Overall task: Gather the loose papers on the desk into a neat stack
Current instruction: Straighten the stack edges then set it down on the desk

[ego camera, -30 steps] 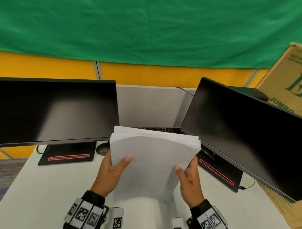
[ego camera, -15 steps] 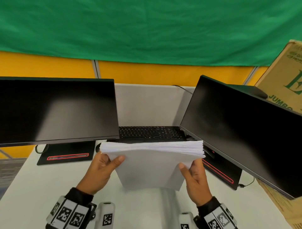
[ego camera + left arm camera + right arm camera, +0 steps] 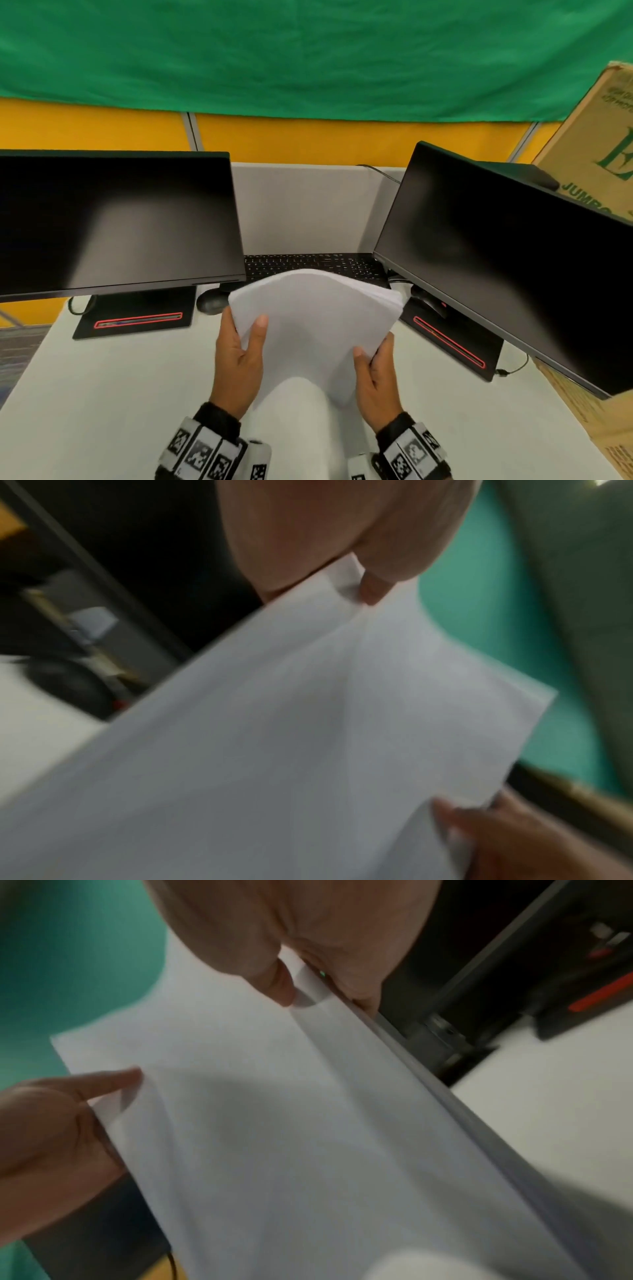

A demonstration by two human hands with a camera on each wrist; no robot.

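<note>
A thick stack of white papers (image 3: pixel 315 322) stands tilted above the white desk (image 3: pixel 102 394), its upper edge bowed and leaning away from me. My left hand (image 3: pixel 239 346) grips the stack's left side, thumb on the near face. My right hand (image 3: pixel 373 363) grips the right side, thumb on the near face too. In the left wrist view the papers (image 3: pixel 308 737) fill the frame, pinched by my left hand (image 3: pixel 342 582). The right wrist view shows the same stack (image 3: pixel 291 1123) pinched by my right hand (image 3: pixel 301 988), and the sheet edges look roughly aligned.
Two dark monitors stand on the desk, one at the left (image 3: pixel 113 222) and one at the right (image 3: pixel 496 257). A black keyboard (image 3: pixel 315 265) lies behind the stack, and a black mouse (image 3: pixel 210 301) sits by the left monitor's base. A cardboard box (image 3: pixel 596 144) stands at the far right.
The stack was upright, then dropped low half a second ago; now it is tipped and twisted, its top bowed. Both hands kept their grip.
</note>
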